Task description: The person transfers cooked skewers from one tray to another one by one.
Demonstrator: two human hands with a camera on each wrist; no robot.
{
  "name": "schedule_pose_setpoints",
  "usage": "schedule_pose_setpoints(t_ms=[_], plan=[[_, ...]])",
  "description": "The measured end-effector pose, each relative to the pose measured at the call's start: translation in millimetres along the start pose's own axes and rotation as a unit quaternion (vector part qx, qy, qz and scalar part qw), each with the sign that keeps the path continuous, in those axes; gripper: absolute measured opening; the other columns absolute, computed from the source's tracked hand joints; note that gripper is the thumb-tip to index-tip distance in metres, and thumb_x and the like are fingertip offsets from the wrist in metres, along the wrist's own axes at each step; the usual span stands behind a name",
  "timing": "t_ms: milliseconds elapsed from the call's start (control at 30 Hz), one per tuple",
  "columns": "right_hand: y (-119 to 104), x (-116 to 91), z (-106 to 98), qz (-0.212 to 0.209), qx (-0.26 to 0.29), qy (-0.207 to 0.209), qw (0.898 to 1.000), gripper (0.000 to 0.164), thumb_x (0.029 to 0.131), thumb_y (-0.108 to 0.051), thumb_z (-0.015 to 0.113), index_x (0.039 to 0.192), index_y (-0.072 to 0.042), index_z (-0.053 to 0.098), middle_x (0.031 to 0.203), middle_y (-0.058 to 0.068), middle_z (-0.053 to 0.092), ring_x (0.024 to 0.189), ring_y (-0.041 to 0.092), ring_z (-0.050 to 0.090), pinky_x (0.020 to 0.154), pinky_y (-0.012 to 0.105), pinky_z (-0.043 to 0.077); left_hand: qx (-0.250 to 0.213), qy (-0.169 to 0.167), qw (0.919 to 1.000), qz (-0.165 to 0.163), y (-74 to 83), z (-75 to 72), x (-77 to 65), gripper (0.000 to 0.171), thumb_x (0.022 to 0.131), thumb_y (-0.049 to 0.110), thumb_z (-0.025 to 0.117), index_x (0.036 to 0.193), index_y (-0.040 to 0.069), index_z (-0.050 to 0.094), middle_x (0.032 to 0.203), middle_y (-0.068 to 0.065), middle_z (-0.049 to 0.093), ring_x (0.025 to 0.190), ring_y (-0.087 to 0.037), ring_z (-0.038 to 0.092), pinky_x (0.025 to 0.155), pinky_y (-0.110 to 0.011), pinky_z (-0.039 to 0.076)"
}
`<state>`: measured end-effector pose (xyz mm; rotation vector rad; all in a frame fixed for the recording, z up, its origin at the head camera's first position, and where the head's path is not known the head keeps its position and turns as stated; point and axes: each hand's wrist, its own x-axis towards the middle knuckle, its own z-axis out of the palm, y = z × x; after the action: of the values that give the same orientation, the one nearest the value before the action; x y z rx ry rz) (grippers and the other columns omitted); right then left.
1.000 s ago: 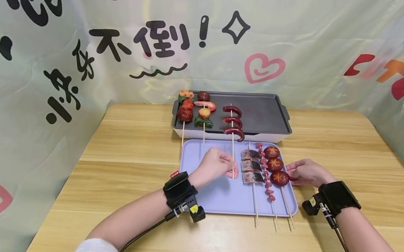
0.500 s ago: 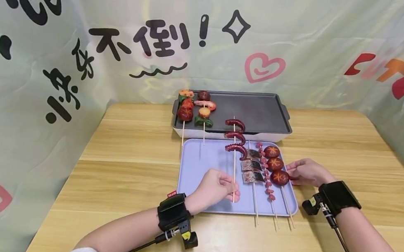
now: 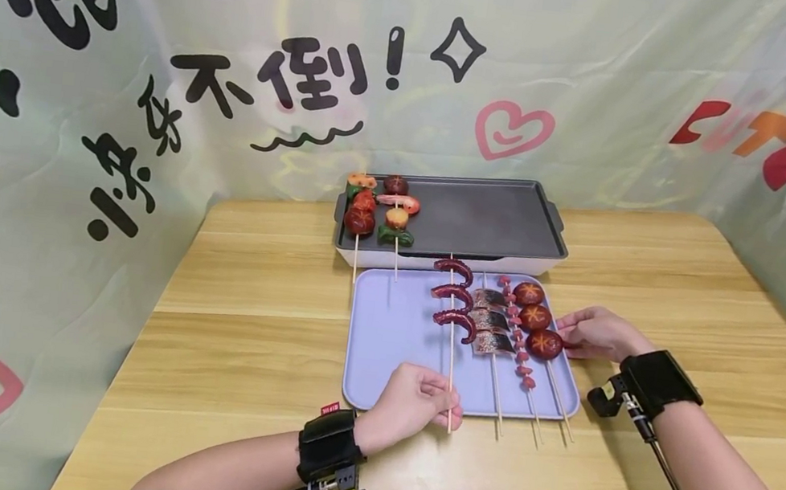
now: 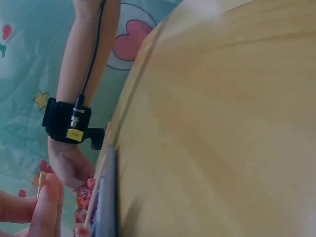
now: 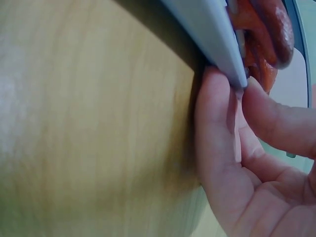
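Observation:
My left hand (image 3: 415,401) pinches the bare lower end of a skewer of curled dark-red tentacle pieces (image 3: 456,318). The stick's end shows between thumb and fingers in the left wrist view. This skewer overlaps the lavender tray (image 3: 390,334) in the head view, left of a skewer of fish pieces (image 3: 490,322). Beyond the fish lie a skewer of small pink pieces (image 3: 521,358) and a mushroom skewer (image 3: 544,345). At the tray's right edge my right hand (image 3: 597,334) grips the rim, thumb above and fingers below, as the right wrist view shows.
Behind the tray stands a dark griddle pan (image 3: 491,216) on a white base. Two mixed skewers, one with a mushroom in front (image 3: 360,221) and one with a shrimp (image 3: 399,203), lie on its left side. A printed cloth (image 3: 602,75) surrounds the wooden table (image 3: 257,286).
My left hand has drawn the tentacle skewer off the griddle toward the front of the table, so its pieces now overlap the tray. The right hand has stayed at the tray's edge.

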<state>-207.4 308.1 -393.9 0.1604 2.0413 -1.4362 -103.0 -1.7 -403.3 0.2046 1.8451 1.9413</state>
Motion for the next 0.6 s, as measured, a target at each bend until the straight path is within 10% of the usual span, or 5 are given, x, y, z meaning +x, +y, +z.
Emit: schedule_pose_setpoints(t_ms=[600], plan=[[1.3,1.0,-0.6,-0.001,0.001,0.001,1.000,0.027,0.082,0.010,0.046,0.109,0.015,0.046,0.080,-0.001,0.061,0.075,0.010,0.059,0.073,0.027,0.056,-0.016,0.015,0.9991,-0.037,-6.0,-1.4,8.7,0.010,0.081,-0.010,0.058,0.087,-0.017,0.060,0.074,-0.022,0.065,0.065,-0.024,0.067,0.063,-0.026,0.058]])
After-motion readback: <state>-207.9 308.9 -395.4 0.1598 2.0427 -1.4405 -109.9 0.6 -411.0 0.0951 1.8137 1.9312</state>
